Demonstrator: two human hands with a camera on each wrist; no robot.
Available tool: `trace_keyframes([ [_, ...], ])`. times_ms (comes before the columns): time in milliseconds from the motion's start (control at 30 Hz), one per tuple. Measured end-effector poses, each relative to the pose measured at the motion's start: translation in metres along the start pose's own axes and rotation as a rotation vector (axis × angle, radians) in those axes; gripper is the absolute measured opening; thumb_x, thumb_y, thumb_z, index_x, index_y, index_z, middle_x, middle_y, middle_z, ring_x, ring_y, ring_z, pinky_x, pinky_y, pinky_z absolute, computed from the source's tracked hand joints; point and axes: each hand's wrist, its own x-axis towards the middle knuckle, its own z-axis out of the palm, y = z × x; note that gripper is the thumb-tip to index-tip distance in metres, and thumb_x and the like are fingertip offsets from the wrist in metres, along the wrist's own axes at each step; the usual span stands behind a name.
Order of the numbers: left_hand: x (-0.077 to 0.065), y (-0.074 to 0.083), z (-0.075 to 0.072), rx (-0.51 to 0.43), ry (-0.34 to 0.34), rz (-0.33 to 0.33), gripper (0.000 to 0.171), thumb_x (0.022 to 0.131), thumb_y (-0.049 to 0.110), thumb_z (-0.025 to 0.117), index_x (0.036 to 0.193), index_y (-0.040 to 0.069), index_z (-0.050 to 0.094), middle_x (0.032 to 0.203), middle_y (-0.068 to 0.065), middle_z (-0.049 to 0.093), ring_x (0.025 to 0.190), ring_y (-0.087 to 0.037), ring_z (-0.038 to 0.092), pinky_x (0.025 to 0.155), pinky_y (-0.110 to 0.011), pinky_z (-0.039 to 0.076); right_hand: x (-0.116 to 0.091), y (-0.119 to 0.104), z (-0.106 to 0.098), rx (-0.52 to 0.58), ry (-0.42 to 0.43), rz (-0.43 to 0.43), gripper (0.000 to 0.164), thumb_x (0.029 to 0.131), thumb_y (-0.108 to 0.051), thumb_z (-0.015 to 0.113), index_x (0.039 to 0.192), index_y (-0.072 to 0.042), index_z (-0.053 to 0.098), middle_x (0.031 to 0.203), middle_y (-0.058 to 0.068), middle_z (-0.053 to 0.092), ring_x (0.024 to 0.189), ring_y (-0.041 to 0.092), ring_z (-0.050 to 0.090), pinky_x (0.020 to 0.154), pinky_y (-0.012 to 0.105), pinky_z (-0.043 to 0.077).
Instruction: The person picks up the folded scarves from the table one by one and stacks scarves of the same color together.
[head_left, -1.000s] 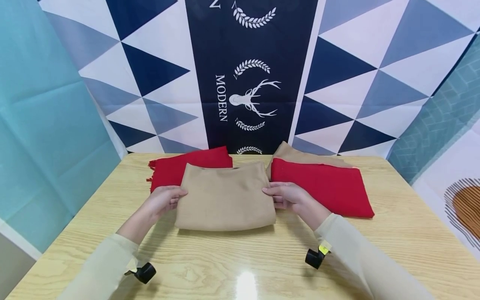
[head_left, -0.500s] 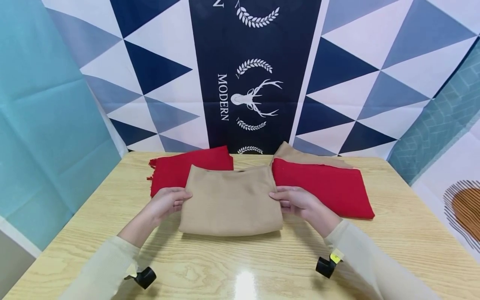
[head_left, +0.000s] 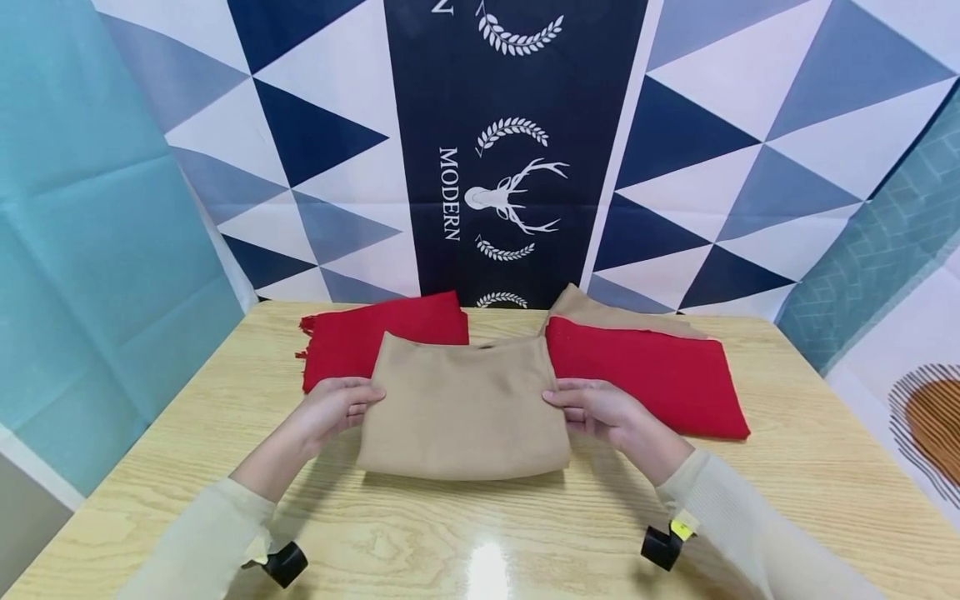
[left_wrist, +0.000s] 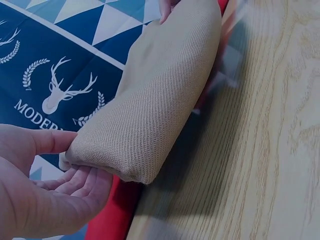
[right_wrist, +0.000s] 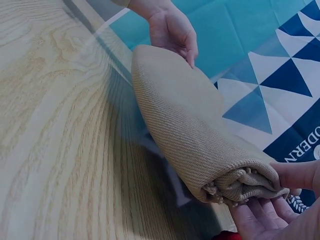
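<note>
While thumbs press above and fingers curl beneath, one folded beige cloth (head_left: 465, 408) spans the gap between a person's hands, over the middle of a wooden table (head_left: 405, 533): left hand (head_left: 336, 408) pinching one end, right hand (head_left: 600, 410) the other. Behind, to the left: one fringed red cloth (head_left: 375, 333). To the right: one plain red cloth (head_left: 645, 379), partly covering a second beige cloth (head_left: 600, 310).

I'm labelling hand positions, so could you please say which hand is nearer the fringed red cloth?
Left: the left hand is just in front of the fringed red cloth; the right hand is farther off, across the held beige cloth.
</note>
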Motion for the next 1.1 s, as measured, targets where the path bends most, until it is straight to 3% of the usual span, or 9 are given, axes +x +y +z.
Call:
trace_keyframes([
  [200, -0.003, -0.003, -0.003, -0.015, -0.020, 0.017, 0.047, 0.092, 0.023, 0.062, 0.126, -0.007, 0.047, 0.086, 0.010, 0.065, 0.076, -0.004, 0.062, 0.075, -0.015, 0.054, -0.002, 0.002, 0.002, -0.007, 0.001, -0.005, 0.056, 0.093, -0.017, 0.061, 0.141, 0.004, 0.040, 0.093, -0.009, 0.071, 0.086, 0.006, 0.071, 0.084, 0.024, 0.057],
  [467, -0.010, -0.006, -0.003, 0.000, -0.017, 0.017, 0.049, 0.093, 0.023, 0.061, 0.128, -0.008, 0.045, 0.087, 0.009, 0.065, 0.077, -0.004, 0.063, 0.076, -0.015, 0.053, -0.004, 0.008, 0.005, 0.002, -0.013, -0.021, 0.040, 0.093, -0.014, 0.061, 0.129, 0.001, 0.052, 0.088, -0.009, 0.072, 0.083, 0.005, 0.071, 0.080, 0.022, 0.057],
  [700, -0.017, -0.011, -0.006, 0.010, -0.008, 0.000, 0.049, 0.093, 0.023, 0.061, 0.129, -0.007, 0.046, 0.086, 0.011, 0.065, 0.078, -0.004, 0.061, 0.077, -0.015, 0.053, -0.003, 0.013, 0.009, -0.008, -0.019, -0.020, 0.050, 0.093, -0.015, 0.061, 0.136, 0.004, 0.046, 0.091, -0.008, 0.072, 0.085, 0.006, 0.071, 0.082, 0.024, 0.058],
  [1100, -0.022, -0.011, -0.008, -0.006, -0.011, 0.005, 0.033, 0.092, 0.021, 0.061, 0.115, -0.002, 0.053, 0.079, 0.012, 0.063, 0.071, -0.004, 0.057, 0.073, -0.015, 0.052, -0.007, 0.013, 0.012, 0.007, -0.035, -0.038, 0.047, 0.092, -0.014, 0.062, 0.134, 0.004, 0.048, 0.092, -0.008, 0.072, 0.085, 0.006, 0.071, 0.082, 0.024, 0.058],
])
